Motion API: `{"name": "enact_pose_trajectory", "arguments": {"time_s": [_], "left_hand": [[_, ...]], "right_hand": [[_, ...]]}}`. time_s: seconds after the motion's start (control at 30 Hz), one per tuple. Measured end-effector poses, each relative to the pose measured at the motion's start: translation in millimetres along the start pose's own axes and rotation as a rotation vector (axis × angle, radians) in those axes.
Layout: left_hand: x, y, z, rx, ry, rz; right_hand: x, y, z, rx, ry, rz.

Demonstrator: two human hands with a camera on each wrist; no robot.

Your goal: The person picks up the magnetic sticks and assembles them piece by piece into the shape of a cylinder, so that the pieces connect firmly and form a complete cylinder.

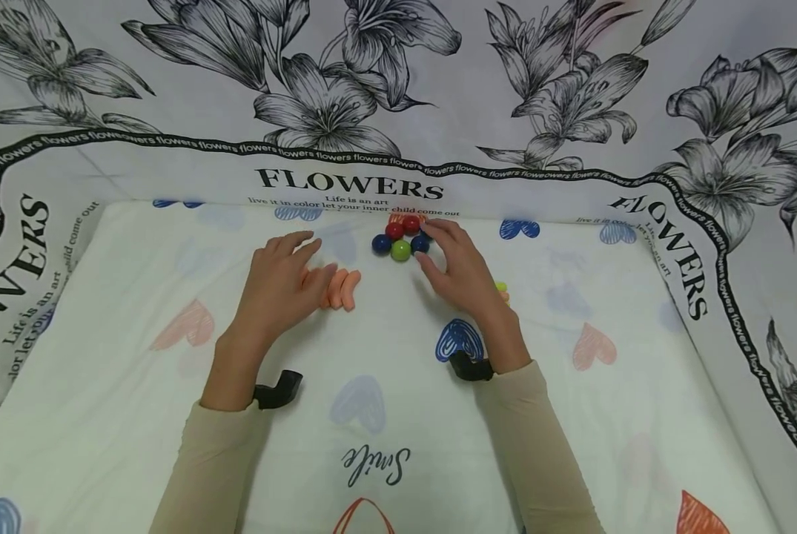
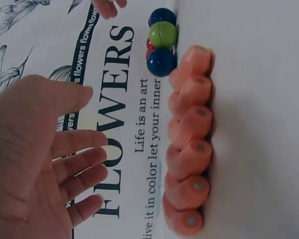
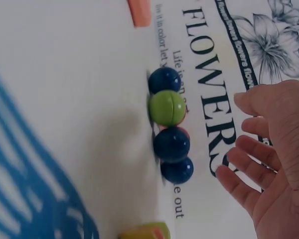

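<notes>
My left hand [image 1: 274,278] hovers by a row of curved, salmon-orange pieces [image 1: 349,289], its fingers loosely bent and holding nothing. In the left wrist view the pieces [image 2: 189,122] lie side by side, ridged, with a small grey dot on each end. A cluster of shiny balls sits at the far side: red [image 1: 411,224], blue [image 1: 381,244] and a green ball [image 1: 401,250] with a seam. Beside this cluster is my right hand [image 1: 461,271], thumb and fingers apart around its right edge. The right wrist view shows nothing between those fingers [image 3: 256,149].
Partly hidden behind my right wrist lies a yellow-green and orange thing [image 1: 502,289], seen also as a yellow and green piece [image 3: 147,231] in the right wrist view. A white cloth [image 1: 371,341] printed with hearts covers the table, with a flower-printed border cloth [image 1: 191,167] beyond.
</notes>
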State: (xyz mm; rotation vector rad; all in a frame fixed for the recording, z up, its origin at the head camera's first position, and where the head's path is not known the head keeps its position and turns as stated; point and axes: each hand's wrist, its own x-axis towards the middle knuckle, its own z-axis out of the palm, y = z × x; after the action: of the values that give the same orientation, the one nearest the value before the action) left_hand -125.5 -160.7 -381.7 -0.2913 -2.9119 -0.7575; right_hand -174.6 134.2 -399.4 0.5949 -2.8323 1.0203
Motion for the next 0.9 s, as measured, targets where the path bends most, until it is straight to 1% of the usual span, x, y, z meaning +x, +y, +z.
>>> {"name": "enact_pose_trajectory", "arguments": {"time_s": [0.07, 0.13, 0.33, 0.43, 0.67, 0.83, 0.9], "left_hand": [[0.7, 3.0, 3.6, -0.016, 0.016, -0.004], [0.5, 6.1, 6.6, -0.029, 0.018, -0.022], [-2.1, 13.2, 14.8, -0.045, -0.013, -0.078], [-1.6, 16.0, 20.5, -0.034, -0.016, -0.064], [-1.7, 20.0, 33.1, -0.02, 0.012, -0.012], [-2.0, 22.5, 37.9, 0.003, 0.018, 0.003], [-1.9, 22.8, 38.4, 0.006, 0.02, -0.003]], "right_hand": [[4, -4, 3, 0.009, -0.01, -0.002], [7, -7, 6, 0.017, -0.029, 0.0], [10, -13, 15, 0.016, -0.058, 0.015], [10, -13, 19, 0.015, -0.061, 0.024], [12, -11, 30, 0.021, -0.064, 0.028], [13, -12, 34, 0.01, -0.074, 0.038], [14, -12, 35, -0.003, -0.082, 0.052]]}}
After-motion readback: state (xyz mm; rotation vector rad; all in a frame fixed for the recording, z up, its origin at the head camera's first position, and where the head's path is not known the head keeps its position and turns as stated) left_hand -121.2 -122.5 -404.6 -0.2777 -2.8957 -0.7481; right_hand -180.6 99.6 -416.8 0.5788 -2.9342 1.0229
